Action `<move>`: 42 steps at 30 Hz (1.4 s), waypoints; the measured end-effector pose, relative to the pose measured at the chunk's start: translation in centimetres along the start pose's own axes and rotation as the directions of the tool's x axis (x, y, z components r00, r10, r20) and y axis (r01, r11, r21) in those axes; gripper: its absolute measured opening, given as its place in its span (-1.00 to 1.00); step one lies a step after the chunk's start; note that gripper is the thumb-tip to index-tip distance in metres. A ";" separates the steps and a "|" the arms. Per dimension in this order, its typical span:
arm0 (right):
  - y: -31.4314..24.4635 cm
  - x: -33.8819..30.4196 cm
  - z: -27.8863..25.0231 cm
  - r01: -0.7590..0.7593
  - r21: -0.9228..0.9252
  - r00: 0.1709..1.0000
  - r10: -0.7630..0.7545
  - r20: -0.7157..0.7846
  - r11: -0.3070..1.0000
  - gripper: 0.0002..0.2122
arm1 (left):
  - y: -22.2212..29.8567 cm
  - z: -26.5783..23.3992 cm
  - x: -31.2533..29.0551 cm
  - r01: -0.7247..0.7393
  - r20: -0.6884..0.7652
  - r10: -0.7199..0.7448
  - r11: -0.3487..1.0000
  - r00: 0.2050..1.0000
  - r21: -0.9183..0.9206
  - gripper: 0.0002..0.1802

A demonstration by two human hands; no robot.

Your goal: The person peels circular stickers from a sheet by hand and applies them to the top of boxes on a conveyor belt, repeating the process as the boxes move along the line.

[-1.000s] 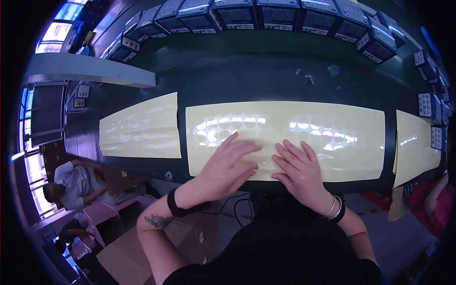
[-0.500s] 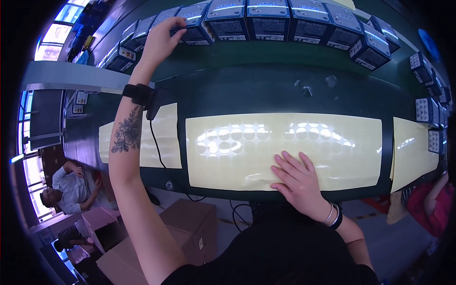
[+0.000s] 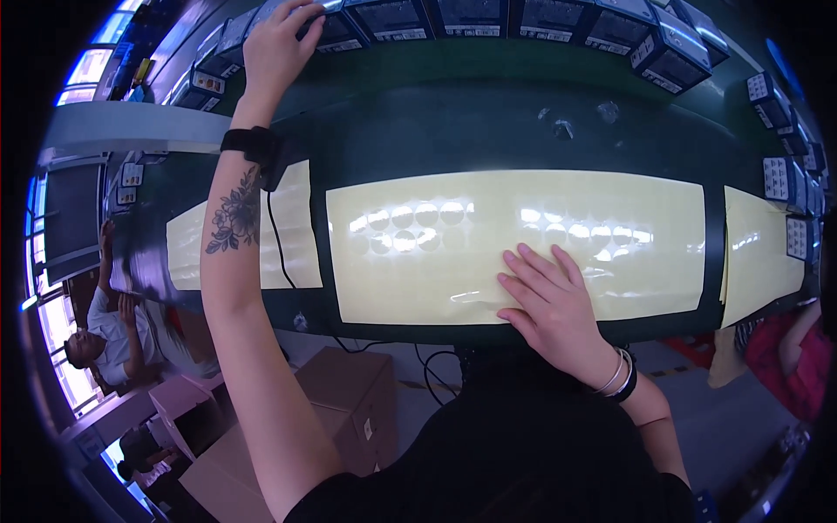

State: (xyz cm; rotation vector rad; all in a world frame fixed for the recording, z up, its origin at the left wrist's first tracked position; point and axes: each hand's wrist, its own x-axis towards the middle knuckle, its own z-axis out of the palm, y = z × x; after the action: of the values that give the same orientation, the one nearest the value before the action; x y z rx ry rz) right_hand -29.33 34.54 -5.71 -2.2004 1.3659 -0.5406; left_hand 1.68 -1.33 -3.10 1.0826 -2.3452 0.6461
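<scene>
My right hand [image 3: 558, 301] lies flat with spread fingers on a large pale yellow sheet [image 3: 392, 292] bearing rows of round, clear glossy stickers [image 3: 418, 222]. My left arm stretches far forward, and the left hand [image 3: 277, 57] is over the row of dark blue boxes at the back. Its thumb and bent fingers are apart, beside the edge of one blue box [image 3: 340, 35]; whether they touch it I cannot tell. A black strap with a small device [image 3: 253, 146] sits on the left wrist, its cable running down across another yellow sheet [image 3: 292, 227].
More blue boxes [image 3: 671, 61] line the far side and the right end [image 3: 776, 179]. Crumpled clear plastic bits [image 3: 564, 129] lie on the dark green tabletop [image 3: 436, 131]. Another yellow sheet [image 3: 763, 253] is at right. Cardboard boxes [image 3: 344, 383] stand below left. Other people are at both sides.
The view has tilted, so the boxes and sheets sit higher in the picture. My left hand stays by the far boxes, and the right hand still rests on the sheet.
</scene>
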 end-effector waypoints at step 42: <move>-0.3 0.7 3.1 0.063 -0.049 0.990 -0.068 -0.124 0.997 -0.59 | 28.2 -15.0 -17.5 0.268 0.278 -0.106 0.712 0.955 -0.649 -0.83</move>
State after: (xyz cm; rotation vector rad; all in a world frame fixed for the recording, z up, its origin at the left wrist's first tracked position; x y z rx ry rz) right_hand -27.11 34.62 -8.00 -2.2880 1.3852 -0.6897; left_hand -7.20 33.71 -7.91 1.0376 -2.2873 -0.4382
